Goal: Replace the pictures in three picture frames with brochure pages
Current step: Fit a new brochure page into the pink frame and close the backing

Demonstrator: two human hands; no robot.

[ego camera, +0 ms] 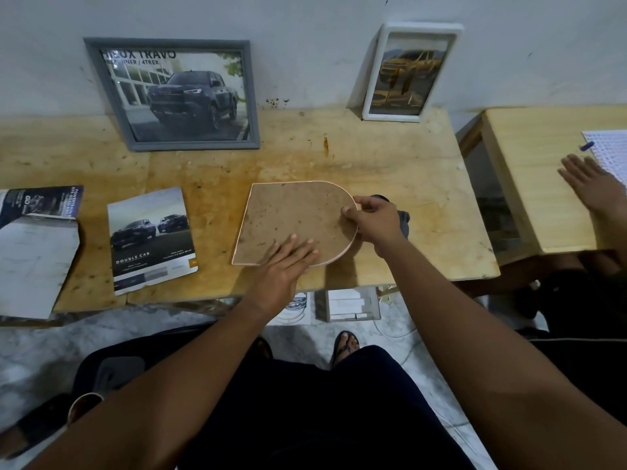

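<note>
Glossy brochure page (152,239) reads "DOUBLE CAB"; left hand (281,266) lies flat on brown arched wooden frame back (291,215), right hand (376,218) pinches its edge

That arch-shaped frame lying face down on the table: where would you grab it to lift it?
Probably by its thin rim at the rounded end, coming from the right, where the right hand pinches it. The arch-shaped frame lies flat, backing up, so its broad face offers no hold; only the edge does. The left hand, flat on the backing, can steady it.
</note>
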